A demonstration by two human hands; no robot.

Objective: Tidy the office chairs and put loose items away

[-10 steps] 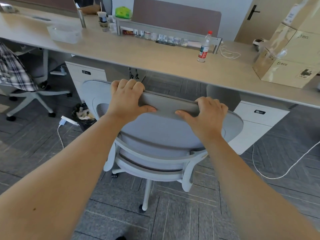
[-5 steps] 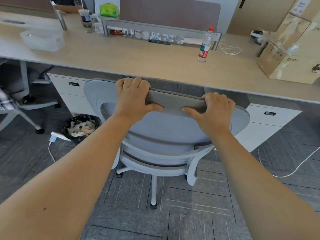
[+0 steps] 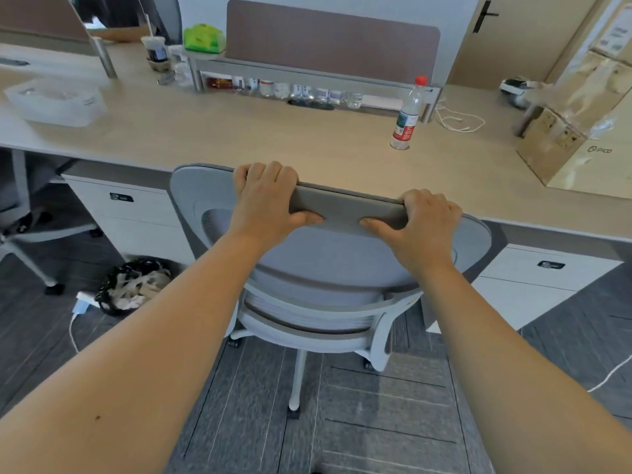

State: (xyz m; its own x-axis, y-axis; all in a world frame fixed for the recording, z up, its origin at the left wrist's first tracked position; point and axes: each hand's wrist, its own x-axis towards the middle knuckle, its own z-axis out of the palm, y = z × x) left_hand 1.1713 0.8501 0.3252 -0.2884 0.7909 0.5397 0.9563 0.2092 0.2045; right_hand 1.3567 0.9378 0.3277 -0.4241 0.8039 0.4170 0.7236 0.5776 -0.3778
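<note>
A grey mesh office chair (image 3: pixel 328 268) stands right in front of me, its back facing me and its top edge touching or just under the front edge of the long beige desk (image 3: pixel 239 138). My left hand (image 3: pixel 266 200) grips the top rail of the backrest left of centre. My right hand (image 3: pixel 424 224) grips the same rail to the right, thumb pressed on the near side. The seat is tucked beneath the desk and mostly hidden by the backrest.
A plastic water bottle (image 3: pixel 407 114) stands on the desk, a clear tub (image 3: pixel 54 100) at left, cardboard boxes (image 3: pixel 574 124) at right. White drawer units (image 3: pixel 136 213) flank the chair. A bin (image 3: pixel 133 285) and a power strip sit on the floor left; another chair (image 3: pixel 20 230) far left.
The chair has rolled forward toward the desk with both hands still on its backrest, and my view has moved closer and to the left.
</note>
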